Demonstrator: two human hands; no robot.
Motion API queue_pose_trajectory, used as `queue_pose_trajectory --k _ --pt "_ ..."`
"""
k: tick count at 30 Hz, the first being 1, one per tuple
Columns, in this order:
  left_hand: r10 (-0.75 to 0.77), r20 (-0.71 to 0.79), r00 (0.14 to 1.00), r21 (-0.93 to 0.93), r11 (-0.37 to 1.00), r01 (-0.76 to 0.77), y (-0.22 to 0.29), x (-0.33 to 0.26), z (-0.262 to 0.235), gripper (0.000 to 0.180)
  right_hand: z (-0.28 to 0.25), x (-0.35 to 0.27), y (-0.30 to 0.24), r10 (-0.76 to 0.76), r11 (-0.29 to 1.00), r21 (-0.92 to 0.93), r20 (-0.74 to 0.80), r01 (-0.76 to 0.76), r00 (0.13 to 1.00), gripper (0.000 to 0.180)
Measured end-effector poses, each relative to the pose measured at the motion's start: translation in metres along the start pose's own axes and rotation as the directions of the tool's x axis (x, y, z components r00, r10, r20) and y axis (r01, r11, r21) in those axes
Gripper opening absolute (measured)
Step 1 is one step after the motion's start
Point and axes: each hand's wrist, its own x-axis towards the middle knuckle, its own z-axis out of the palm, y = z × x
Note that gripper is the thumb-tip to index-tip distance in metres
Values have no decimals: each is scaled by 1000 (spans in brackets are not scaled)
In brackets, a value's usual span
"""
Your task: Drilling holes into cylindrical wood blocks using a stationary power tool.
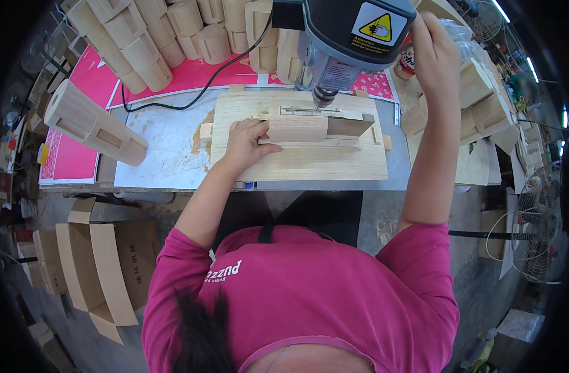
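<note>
A pale wooden block point(300, 129) lies in a wooden jig point(359, 158) on the workbench. My left hand point(250, 142) grips the block's left end, thumb at the front. Over the block's back edge hangs the chuck point(325, 96) of a drill press point(353, 43); whether the bit touches the wood I cannot tell. A slot with a metal strip point(309, 112) runs along the back of the block. My right hand point(432, 46) is raised at the right side of the drill press head, fingers closed; what they hold is hidden behind the machine.
Stacked wooden cylinders point(213, 43) line the back, and more wooden pieces point(483, 112) stand at the right. One slotted cylinder point(94, 121) leans at the left. A black cable point(200, 93) crosses the bench. An open cardboard box point(110, 267) and a fan point(536, 224) flank me.
</note>
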Motion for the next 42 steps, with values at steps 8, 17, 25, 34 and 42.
queue_pose_trajectory --k 8,17,25,34,42 --pt "-7 0 1000 -36 999 7 1 3 1 41 11 -124 5 113 975 200 -54 -101 992 12" --pt "-27 -12 1000 -34 999 27 -4 2 6 38 52 -153 43 -99 958 251 -163 138 982 7" --pt "-47 -33 998 101 994 50 25 7 11 39 19 5 2 36 997 69 -147 -26 989 20" --pt "-71 3 997 47 996 71 35 15 27 44 5 5 8 22 988 -149 -80 -33 997 22" --pt "-66 -11 998 61 996 67 30 21 21 40 16 -119 3 70 981 188 -91 -52 993 10"
